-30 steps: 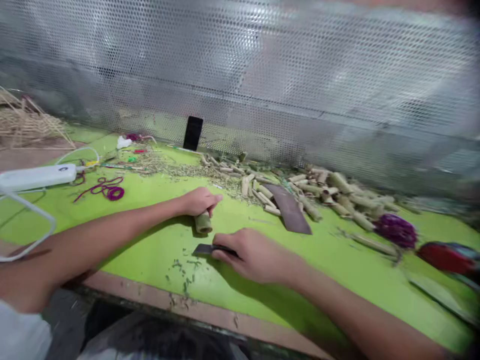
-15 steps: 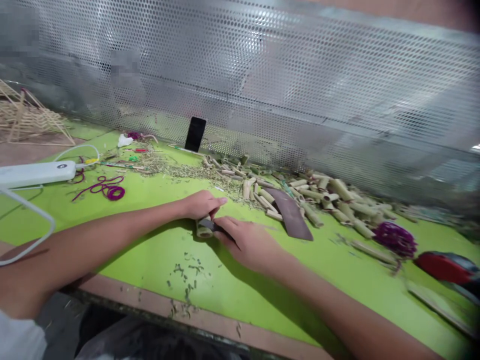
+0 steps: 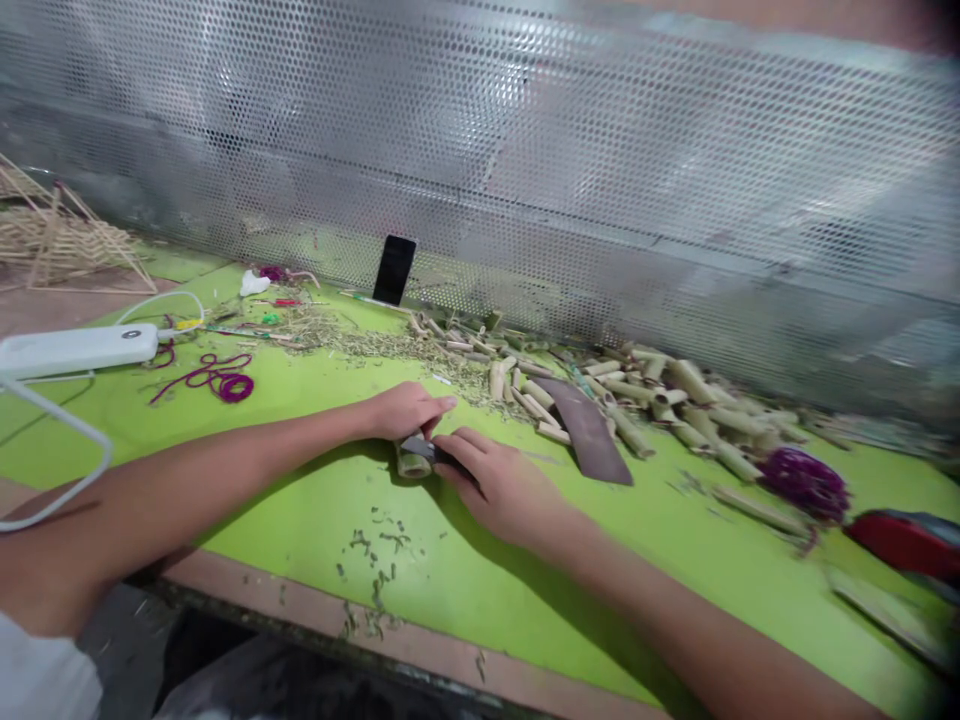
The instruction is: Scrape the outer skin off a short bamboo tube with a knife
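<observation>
2 hands (image 3: 407, 410) (image 3: 499, 487) hold bamboo (image 3: 413, 467) and knife (image 3: 422, 449).

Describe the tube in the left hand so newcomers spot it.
On the bright green tabletop, find the bare left hand. It holds a short, pale green, hollow tube, open end facing the person. Unlike the piled pale hollow tubes farther right, this one has a flat grey blade across it.

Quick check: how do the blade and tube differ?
The blade is flat and dark grey; the tube is round and pale green. The blade lies crosswise, while the tube's hollow end faces us. The right hand's grip has the blade; the left hand's grip has the tube. Both are partly hidden.
</observation>
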The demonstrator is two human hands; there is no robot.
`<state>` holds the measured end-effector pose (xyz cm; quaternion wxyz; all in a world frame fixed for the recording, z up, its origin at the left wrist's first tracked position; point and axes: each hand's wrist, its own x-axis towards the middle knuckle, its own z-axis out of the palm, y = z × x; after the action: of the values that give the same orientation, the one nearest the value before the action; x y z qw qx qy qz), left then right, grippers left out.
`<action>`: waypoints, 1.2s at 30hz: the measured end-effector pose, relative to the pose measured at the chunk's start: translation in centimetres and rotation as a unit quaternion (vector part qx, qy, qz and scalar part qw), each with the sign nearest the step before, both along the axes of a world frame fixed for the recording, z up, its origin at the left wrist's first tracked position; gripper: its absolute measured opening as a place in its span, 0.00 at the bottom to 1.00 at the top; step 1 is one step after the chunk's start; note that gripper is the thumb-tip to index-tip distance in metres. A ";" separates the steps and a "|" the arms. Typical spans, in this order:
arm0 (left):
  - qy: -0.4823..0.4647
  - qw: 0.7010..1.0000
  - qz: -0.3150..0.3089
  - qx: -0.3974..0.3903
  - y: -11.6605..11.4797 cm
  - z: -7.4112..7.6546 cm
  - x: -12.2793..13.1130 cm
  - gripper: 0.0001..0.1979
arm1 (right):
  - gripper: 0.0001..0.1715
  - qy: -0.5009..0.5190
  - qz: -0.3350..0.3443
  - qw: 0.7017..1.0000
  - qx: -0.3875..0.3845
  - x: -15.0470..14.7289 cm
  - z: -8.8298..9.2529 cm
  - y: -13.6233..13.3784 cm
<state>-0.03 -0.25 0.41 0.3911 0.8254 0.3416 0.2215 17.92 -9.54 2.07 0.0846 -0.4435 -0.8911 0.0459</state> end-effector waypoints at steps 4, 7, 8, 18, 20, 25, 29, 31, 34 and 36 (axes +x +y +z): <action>0.003 1.000 -0.002 0.003 0.0 0.1 0.1 0.30 | 0.15 0.039 -0.013 0.999 0.011 0.0 -0.1 0.1; 0.005 1.000 -0.005 0.006 0.0 0.1 0.1 0.30 | 0.12 0.059 -0.018 0.998 0.015 0.2 -0.2 0.1; 0.005 1.000 -0.006 0.007 0.0 0.1 0.0 0.30 | 0.12 0.061 -0.015 0.998 0.017 0.2 -0.3 0.2; 0.018 1.000 -0.011 0.009 0.2 0.4 0.1 0.30 | 0.11 0.051 0.009 0.998 0.022 0.4 -0.5 0.3; 0.019 1.000 -0.013 0.010 0.2 0.3 0.1 0.30 | 0.11 0.051 0.009 0.999 0.016 0.4 -0.5 0.3; 0.017 1.000 -0.018 0.006 0.1 0.2 -0.1 0.31 | 0.11 0.051 0.004 0.999 -0.008 0.8 -0.4 0.1; 0.017 1.000 -0.020 0.001 0.1 0.1 -0.2 0.31 | 0.11 0.052 -0.005 0.997 -0.048 1.7 0.2 -0.2; 0.016 1.000 -0.017 0.001 0.2 0.1 -0.2 0.32 | 0.11 0.056 -0.014 0.997 -0.058 1.9 0.4 -0.3; 0.016 1.000 -0.007 0.007 0.4 -0.1 -0.1 0.31 | 0.11 0.058 -0.044 0.996 -0.042 1.5 0.7 -0.1; 0.014 1.000 -0.002 0.010 0.5 -0.2 0.1 0.31 | 0.10 0.047 -0.055 0.997 -0.029 1.0 0.8 0.0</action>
<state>0.02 0.23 0.26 0.3781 0.8333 0.3429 0.2124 18.88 -9.54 2.83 0.1158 -0.4917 -0.8585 0.0882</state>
